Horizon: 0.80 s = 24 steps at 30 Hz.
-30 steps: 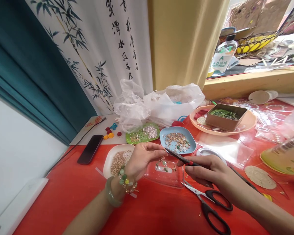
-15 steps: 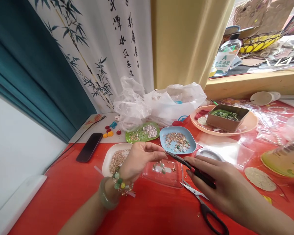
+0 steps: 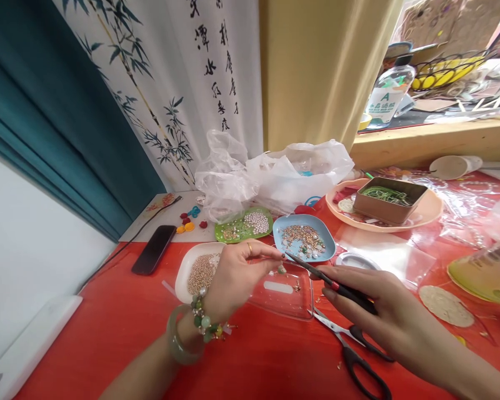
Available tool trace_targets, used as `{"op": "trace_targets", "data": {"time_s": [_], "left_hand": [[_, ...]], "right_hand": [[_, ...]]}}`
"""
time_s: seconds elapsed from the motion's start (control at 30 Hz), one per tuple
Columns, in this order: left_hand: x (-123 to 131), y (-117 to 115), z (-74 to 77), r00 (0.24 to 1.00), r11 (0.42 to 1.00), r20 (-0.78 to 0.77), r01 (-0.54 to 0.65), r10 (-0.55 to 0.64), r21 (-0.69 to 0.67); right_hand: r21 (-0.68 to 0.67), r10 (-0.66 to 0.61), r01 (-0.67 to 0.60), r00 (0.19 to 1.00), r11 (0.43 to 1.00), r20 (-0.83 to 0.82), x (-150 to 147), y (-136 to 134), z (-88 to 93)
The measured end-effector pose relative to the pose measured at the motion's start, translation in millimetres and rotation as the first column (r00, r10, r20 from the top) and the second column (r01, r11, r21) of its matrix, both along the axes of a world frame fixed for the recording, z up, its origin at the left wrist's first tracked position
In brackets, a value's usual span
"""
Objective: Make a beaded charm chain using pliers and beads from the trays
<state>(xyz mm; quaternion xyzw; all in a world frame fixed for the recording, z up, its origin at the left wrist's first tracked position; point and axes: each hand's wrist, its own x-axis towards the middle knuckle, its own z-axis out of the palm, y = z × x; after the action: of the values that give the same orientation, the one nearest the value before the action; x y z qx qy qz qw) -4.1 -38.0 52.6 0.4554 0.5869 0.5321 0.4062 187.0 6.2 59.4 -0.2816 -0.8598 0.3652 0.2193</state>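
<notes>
My left hand (image 3: 237,272) is pinched shut on a small beaded piece (image 3: 280,269) that dangles over a clear plastic tray (image 3: 294,303). A jade bangle and a bead bracelet (image 3: 203,322) sit on that wrist. My right hand (image 3: 370,303) is closed round slim pliers (image 3: 316,273) with red and black handles. Their tips touch the piece at my left fingertips. Just beyond lies a blue dish (image 3: 327,251) of gold and pearl findings.
Black-handled scissors (image 3: 354,350) lie under my right hand. A white dish of gold beads (image 3: 187,265), a green tray of pearls (image 3: 221,226), a black phone (image 3: 153,256), plastic bags (image 3: 275,178), a pink plate (image 3: 431,210) bearing a tin, and clear bags at right crowd the red table (image 3: 116,333).
The dangling beaded piece has risen from the clear tray toward my left fingertips. My right hand shifted slightly right, pliers tips staying at the piece.
</notes>
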Motion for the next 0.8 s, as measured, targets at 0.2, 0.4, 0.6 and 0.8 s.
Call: {"op": "trace_targets", "data": {"time_s": [0.2,0.4,0.6,0.8], "left_hand": [[1,-3,2.6,0.99,0.992,-0.14,0.053,-0.036,0.118],[0,-2,-0.2,0.987,0.978,-0.162,0.037,-0.003,0.208],[2,-5,0.0,0.974,0.968,-0.223,0.013,0.045,0.251],[1,-7,1.3,0.97,0.961,-0.242,0.045,0.024,0.273]], "right_hand": [[-0.013,0.009,-0.009,1.0,1.0,-0.007,1,-1,0.8],[0.026,-0.016,0.015,0.999,1.0,0.039,1,-1,-3.6],[0.169,-0.025,0.025,1.0,0.985,0.001,3,0,-9.0],[0.239,-0.018,0.02,1.0,0.971,-0.013,4,1,-9.7]]}}
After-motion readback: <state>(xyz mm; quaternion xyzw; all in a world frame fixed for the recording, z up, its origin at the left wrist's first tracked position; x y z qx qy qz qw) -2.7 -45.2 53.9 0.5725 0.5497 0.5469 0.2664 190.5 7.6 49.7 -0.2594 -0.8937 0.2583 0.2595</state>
